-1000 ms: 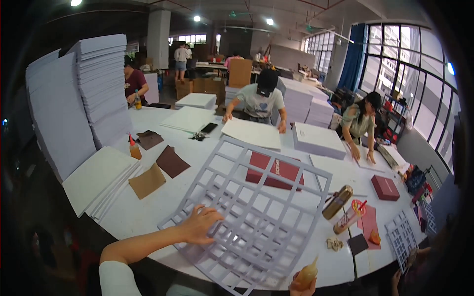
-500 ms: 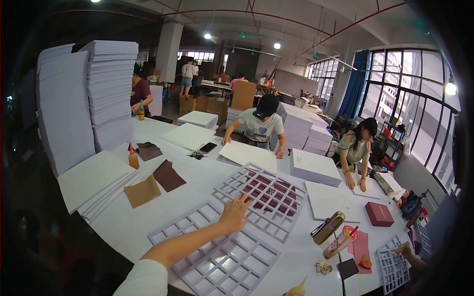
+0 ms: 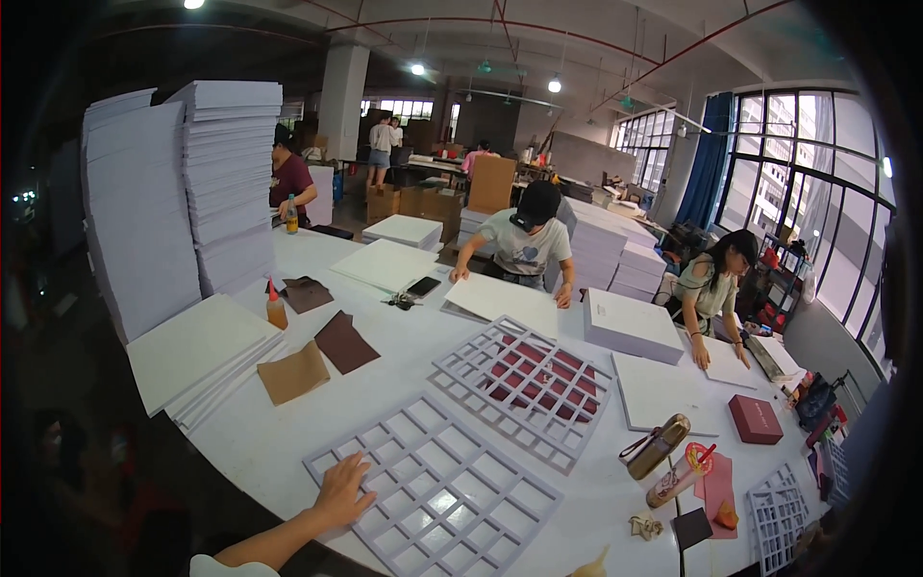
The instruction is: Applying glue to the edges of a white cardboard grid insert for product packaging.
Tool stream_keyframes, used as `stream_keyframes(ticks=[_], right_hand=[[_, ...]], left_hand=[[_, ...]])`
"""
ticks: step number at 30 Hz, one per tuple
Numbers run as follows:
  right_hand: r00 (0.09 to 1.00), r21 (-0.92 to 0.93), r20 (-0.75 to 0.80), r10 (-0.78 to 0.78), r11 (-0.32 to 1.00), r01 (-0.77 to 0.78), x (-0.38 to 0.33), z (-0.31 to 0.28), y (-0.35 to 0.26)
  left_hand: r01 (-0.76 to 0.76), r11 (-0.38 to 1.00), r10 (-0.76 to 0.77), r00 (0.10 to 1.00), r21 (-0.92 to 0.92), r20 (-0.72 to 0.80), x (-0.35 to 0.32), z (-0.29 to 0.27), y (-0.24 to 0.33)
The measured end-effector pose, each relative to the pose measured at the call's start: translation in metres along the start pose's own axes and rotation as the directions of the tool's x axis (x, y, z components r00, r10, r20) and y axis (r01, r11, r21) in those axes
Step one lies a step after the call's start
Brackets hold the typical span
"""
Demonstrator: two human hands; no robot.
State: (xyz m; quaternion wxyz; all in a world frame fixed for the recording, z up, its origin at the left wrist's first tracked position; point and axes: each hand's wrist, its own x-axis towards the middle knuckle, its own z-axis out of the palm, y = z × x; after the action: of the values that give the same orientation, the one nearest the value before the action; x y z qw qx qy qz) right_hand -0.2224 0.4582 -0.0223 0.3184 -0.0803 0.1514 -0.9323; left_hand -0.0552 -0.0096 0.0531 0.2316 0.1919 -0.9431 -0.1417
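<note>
Technician: How are the fingers bearing?

Instructor: The left hand (image 3: 343, 491) is resting its fingers, loosely spread, on the left border of the near grid (image 3: 433, 478), which is lying flat on the white table (image 3: 261, 444). The right hand is lying out of view. Good practice is keeping pressure light, sparing the thin bars.

Technician: What is obstructing?

Instructor: Stacked grids (image 3: 524, 394) are crowding its far side; a yellowish nozzle (image 3: 592, 564) is protruding near its right corner. A flask (image 3: 659, 447) and cup (image 3: 679, 478) are standing farther right.

- Left forearm (image 3: 274, 544): slants up and rightward from the lower edge.
- Left hand (image 3: 338, 492): back facing up, fingers together, slightly bent, pointing up and rightward; thumb stretched out to the right, apart from them.
</note>
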Motion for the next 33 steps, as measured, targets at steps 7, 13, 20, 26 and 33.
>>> stream_keyframes(ticks=[7, 13, 20, 26, 33], right_hand=[[0.931, 0.141, -0.282, -0.234, 0.949, 0.281, 0.007, 0.037, 0.011], [0.936, 0.111, -0.063, -0.346, 0.930, 0.351, 0.022, 0.074, -0.006], [0.970, 0.136, -0.039, -0.240, 0.960, 0.243, 0.048, 0.074, 0.020], [0.980, 0.225, -0.126, -0.150, 0.958, 0.176, 0.056, 0.051, 0.042], [0.944, 0.211, -0.316, -0.092, 0.963, 0.165, 0.057, 0.067, 0.048]], left_hand=[[0.129, 0.980, -0.130, 0.991, -0.153, 0.005, -0.040, 0.015, 0.073], [0.070, 0.939, -0.040, 0.995, -0.335, 0.095, -0.051, -0.002, 0.129], [0.045, 0.999, -0.046, 0.983, 0.009, 0.177, -0.020, 0.006, 0.098], [0.010, 0.995, -0.040, 0.949, 0.097, 0.311, -0.006, 0.017, 0.058], [-0.139, 0.990, 0.140, 0.990, -0.030, 0.036, -0.017, 0.004, 0.055]])
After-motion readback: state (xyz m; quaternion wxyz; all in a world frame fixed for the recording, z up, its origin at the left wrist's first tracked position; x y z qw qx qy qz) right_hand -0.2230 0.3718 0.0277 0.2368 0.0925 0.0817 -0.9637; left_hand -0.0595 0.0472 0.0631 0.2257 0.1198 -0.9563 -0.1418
